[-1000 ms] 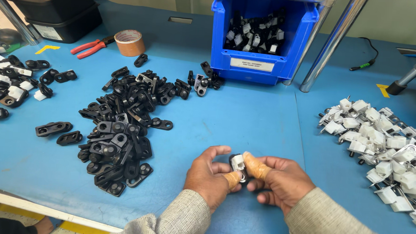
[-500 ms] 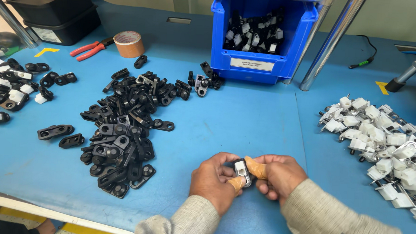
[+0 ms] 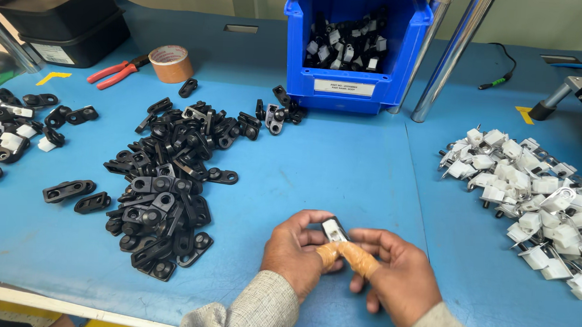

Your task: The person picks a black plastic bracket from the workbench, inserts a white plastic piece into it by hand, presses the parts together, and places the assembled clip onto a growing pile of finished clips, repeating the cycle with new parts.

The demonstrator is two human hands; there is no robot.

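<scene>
Holding: I'm pinching a small black-and-white clip (image 3: 334, 229) between both hands, low over the blue counter (image 3: 343, 172).
Grip: left hand (image 3: 297, 252) and right hand (image 3: 394, 276) are both closing on it, taped thumbs meeting under it.
Axis: it's tilting up and away, between my fingertips.
Nearer: left hand, barely.

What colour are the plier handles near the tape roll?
Red, on the pliers beside the tape roll; seen in the head view.

Small black-and-white clip (image 3: 334, 229) pinched between left hand (image 3: 295, 252) and right hand (image 3: 394, 274), taped fingers (image 3: 359, 257) touching; right of black parts pile (image 3: 166, 178), on blue desk (image 3: 343, 166).
</scene>
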